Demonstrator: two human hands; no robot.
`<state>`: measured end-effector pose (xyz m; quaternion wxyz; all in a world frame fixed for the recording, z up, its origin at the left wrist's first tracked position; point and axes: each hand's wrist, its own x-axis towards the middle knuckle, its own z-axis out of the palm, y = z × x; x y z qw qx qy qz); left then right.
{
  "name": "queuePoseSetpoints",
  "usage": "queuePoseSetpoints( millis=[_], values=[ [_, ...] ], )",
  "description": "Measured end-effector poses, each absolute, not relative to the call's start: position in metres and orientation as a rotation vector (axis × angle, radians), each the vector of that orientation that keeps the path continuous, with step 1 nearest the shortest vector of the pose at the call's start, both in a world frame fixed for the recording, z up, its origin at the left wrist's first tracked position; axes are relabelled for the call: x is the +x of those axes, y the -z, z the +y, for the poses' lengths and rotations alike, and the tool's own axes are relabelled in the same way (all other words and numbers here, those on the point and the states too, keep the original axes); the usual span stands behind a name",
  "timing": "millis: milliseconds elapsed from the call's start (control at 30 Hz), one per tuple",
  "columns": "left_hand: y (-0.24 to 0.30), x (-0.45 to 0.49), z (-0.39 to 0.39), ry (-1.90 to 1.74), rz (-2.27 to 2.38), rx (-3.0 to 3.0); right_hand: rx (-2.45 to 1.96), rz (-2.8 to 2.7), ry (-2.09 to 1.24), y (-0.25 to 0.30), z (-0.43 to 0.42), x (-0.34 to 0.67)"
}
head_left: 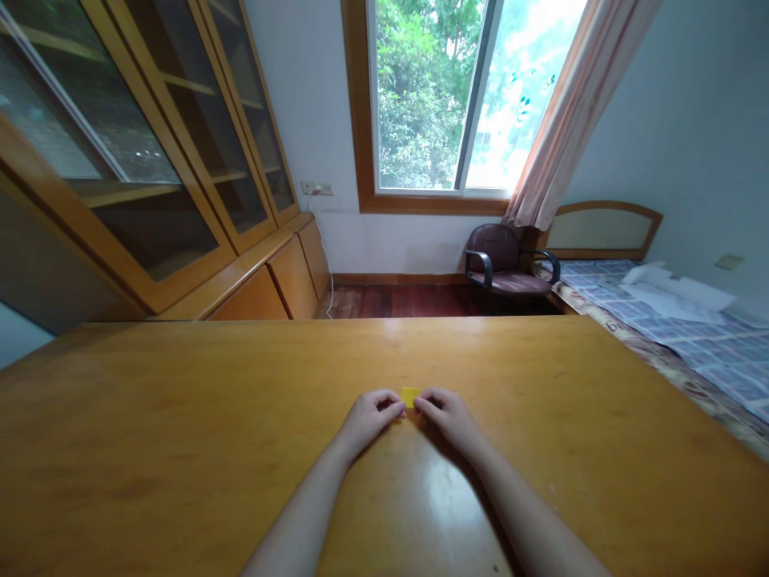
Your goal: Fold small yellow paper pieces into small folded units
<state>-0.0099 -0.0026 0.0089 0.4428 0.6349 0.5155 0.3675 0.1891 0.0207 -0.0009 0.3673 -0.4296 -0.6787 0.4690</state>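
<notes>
A small yellow square of paper (409,396) is held up between my two hands, over the middle of the wooden table (198,449). My left hand (373,414) pinches its left edge between thumb and fingers. At the right edge, my right hand (445,411) has the same kind of pinch, fingers curled. The paper looks flat, with its lower corners partly covered by my fingertips. Both forearms reach in from the near side of the table, and a shadow falls beside the right one.
Beyond the table's far edge are a brown office chair (508,260) and a window (420,104) with a pink curtain (577,120). A glass-fronted cabinet (240,256) stands on the left. On the right is a bed (690,336) with white sheets (678,288) on it.
</notes>
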Motion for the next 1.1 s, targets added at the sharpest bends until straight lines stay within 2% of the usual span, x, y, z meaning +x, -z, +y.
queuePoseSetpoints(
  millis=[1100],
  values=[
    [-0.0085, -0.0091, -0.0029, -0.945, 1.331, 1.514, -1.135, -1.781, -1.204, 0.0075, 0.0228, 0.1864]
  ],
)
